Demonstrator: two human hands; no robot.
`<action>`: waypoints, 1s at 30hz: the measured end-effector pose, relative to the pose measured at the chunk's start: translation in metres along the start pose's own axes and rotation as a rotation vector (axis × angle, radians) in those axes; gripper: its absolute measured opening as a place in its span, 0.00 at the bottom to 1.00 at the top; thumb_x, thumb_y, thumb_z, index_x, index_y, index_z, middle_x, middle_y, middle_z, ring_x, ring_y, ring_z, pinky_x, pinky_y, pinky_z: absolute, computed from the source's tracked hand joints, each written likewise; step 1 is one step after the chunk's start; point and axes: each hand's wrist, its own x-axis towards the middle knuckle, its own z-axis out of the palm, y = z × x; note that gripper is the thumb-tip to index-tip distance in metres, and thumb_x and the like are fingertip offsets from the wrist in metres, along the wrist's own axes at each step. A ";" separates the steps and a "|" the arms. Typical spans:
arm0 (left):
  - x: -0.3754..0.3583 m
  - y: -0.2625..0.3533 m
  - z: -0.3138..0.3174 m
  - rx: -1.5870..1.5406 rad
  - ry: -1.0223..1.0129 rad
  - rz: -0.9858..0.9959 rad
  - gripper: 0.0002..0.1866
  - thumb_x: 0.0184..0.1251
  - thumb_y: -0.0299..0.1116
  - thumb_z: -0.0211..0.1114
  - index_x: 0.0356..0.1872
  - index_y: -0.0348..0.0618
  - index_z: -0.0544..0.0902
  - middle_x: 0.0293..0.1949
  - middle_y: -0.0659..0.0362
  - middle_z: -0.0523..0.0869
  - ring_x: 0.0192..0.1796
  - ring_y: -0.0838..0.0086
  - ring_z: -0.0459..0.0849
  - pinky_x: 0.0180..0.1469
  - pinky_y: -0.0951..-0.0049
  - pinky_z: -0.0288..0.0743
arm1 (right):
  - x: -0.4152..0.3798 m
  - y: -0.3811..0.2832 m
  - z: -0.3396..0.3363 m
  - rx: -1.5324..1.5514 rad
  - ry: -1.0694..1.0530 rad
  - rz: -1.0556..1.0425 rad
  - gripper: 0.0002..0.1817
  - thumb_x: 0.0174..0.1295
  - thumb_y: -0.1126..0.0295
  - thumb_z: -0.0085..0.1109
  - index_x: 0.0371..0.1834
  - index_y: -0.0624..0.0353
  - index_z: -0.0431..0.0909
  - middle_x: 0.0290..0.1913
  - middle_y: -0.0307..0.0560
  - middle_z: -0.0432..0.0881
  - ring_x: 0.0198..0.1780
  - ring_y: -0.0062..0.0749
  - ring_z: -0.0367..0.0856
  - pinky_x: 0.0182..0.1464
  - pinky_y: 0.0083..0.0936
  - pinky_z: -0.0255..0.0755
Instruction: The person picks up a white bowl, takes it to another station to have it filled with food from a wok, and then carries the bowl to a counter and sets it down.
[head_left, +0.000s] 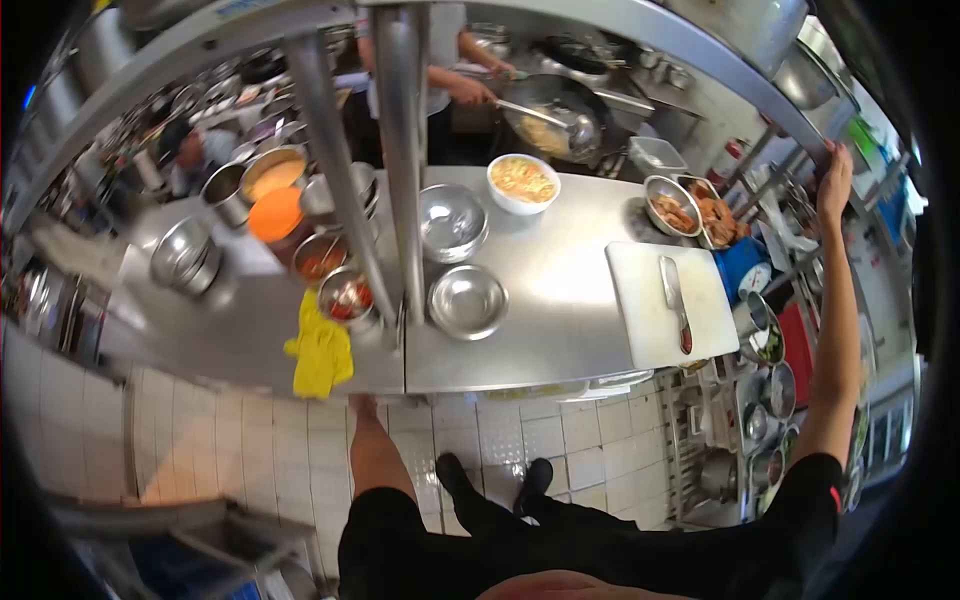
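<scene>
Grip unclear, R hand (836, 180), at o/head shelf (745, 78) edge; L hand (363, 403) by ctr. (540, 345) edge nr. yellow cloth (323, 350), opening/hold can't tell. Knife (671, 285) on wht. board (640, 315).

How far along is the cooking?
White bowl looks done: filled. Co-worker has a wok in progress. Right hand is at the rail; left hand, mostly hidden, at the counter edge. Apparently left: food in the wok; steel bowl unfilled.

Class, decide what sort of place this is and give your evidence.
Most likely a commercial kitchen, perhaps a restaurant's: a co-worker tends a large wok, a knife lies on a cutting board, and metal bowls stand nearby.
</scene>
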 end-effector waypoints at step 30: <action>-0.003 0.020 -0.003 -0.123 0.108 0.205 0.14 0.73 0.35 0.59 0.56 0.46 0.79 0.41 0.54 0.88 0.28 0.63 0.88 0.23 0.70 0.80 | -0.005 -0.020 0.002 -0.048 0.066 0.048 0.27 0.81 0.57 0.37 0.51 0.66 0.85 0.55 0.57 0.80 0.60 0.48 0.74 0.69 0.33 0.61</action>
